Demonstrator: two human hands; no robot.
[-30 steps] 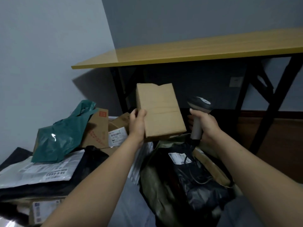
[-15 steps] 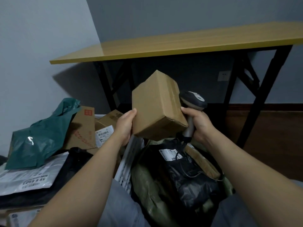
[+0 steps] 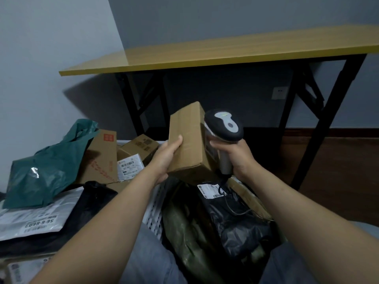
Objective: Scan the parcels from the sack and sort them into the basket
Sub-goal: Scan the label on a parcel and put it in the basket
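Note:
My left hand (image 3: 165,158) grips a plain brown cardboard box (image 3: 188,144) from its left side and holds it up, tilted. My right hand (image 3: 238,158) grips the grey handle of a black-and-grey barcode scanner (image 3: 224,127), whose head sits right against the box's right face. Below my hands lies the olive-green sack (image 3: 184,228), open, with a black bagged parcel (image 3: 235,218) carrying a white label inside. The white slotted basket (image 3: 155,208) stands to the left of the sack, and several parcels are piled in it.
In the basket lie a green plastic mailer (image 3: 43,171), brown cartons (image 3: 102,158), a grey mailer with a label (image 3: 34,220) and a black bag (image 3: 92,199). A yellow-topped folding table (image 3: 225,52) with black legs stands behind. Brown floor (image 3: 338,177) shows on the right.
The box has been turned and lowered so its right face meets the scanner. My right hand has raised the scanner's head closer to the box. The camera view has shifted slightly.

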